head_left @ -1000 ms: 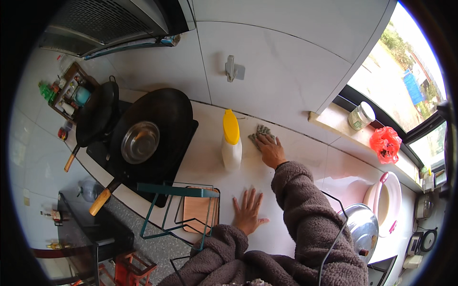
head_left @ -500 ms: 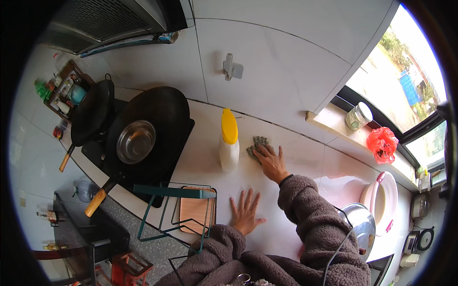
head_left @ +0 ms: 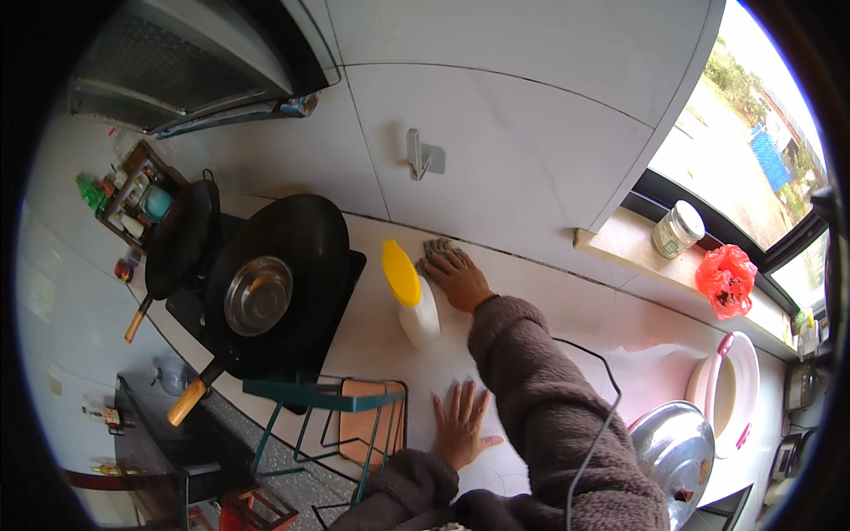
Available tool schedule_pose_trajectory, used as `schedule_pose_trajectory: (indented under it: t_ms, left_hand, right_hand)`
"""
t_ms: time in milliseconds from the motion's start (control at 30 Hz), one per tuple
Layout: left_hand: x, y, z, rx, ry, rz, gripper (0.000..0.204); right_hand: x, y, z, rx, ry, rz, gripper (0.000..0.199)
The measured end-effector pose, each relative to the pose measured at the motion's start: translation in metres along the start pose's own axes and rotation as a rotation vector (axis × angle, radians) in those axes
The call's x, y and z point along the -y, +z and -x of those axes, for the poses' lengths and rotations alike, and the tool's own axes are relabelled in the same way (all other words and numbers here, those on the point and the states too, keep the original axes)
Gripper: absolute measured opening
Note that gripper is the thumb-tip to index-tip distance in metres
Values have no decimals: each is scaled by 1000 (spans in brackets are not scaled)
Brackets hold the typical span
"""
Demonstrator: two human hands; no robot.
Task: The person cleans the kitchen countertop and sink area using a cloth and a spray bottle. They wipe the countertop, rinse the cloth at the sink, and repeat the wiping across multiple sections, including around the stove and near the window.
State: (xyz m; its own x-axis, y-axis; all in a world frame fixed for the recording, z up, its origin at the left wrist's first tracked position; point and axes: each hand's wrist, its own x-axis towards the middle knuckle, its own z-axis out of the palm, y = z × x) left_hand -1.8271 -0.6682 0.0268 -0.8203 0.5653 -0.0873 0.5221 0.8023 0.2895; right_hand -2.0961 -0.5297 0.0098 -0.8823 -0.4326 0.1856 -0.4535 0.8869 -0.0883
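My right hand (head_left: 459,280) presses flat on a grey-green cloth (head_left: 434,250) lying on the white countertop (head_left: 531,310) by the wall. A white bottle with a yellow cap (head_left: 413,299) stands just left of that hand. My left hand (head_left: 460,423) rests flat with fingers spread on the counter near its front edge and holds nothing. Both arms wear fuzzy brown sleeves.
A large black wok (head_left: 283,283) holding a steel bowl (head_left: 257,295) sits on the stove at left, another pan (head_left: 181,239) behind it. A green metal stool (head_left: 332,416) stands below. At right are a steel lid (head_left: 677,451), a pink basin (head_left: 726,394), a red bag (head_left: 726,279) and a jar (head_left: 677,230).
My right hand has slid the cloth along the counter toward the wall, close behind the bottle. My left hand has stayed planted near the front edge.
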Motion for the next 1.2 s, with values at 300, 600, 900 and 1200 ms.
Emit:
schedule_pose_trajectory:
  t_ms: [300, 600, 900, 1200]
  left_hand:
    - [-1, -1, 0, -29, 3, 21, 103]
    - [0, -2, -4, 94, -20, -34, 99]
    - [2, -6, -2, -63, 45, -33, 99]
    - [3, -14, -5, 59, 66, -131, 102]
  right_hand:
    - [-63, -3, 60, -234, 229, 49, 54]
    - [-77, -100, 114, -396, 900, -436, 27]
    - [-66, -173, 40, -1040, 459, 81, 47]
    - [-43, -81, 15, -1047, 678, -199, 59]
